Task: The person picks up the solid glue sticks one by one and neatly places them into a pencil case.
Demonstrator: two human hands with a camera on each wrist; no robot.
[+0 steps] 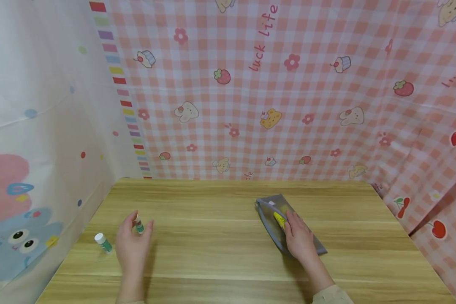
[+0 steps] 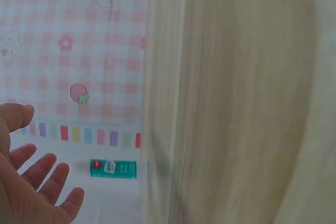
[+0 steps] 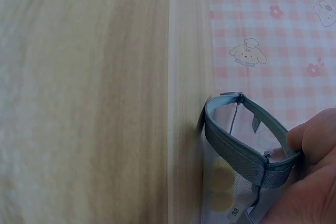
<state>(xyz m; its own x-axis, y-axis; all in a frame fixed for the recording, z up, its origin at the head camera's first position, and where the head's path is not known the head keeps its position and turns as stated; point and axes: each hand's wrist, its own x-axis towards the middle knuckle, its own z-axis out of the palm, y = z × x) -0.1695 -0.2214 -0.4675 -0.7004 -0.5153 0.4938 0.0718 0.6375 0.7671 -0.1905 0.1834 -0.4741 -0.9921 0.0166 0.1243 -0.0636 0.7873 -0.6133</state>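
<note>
A glue stick (image 1: 139, 225) with a green label stands upright on the table, by my left hand (image 1: 132, 242). The thumb and fingers of this hand are spread apart around it in the head view. In the left wrist view the glue stick (image 2: 113, 169) shows just beyond the fingertips, with nothing held. My right hand (image 1: 300, 236) grips the edge of a grey mesh zipper pouch (image 1: 267, 211). Its mouth gapes open in the right wrist view, with the thumb at the zipper rim (image 3: 236, 148). Yellow things (image 3: 221, 184) show through the mesh.
Another green-labelled glue stick (image 1: 104, 243) with a white cap stands left of my left hand. The wooden table (image 1: 213, 253) meets a pink checked cloth (image 1: 232, 97) at the back and a white printed cloth (image 1: 61, 126) on the left.
</note>
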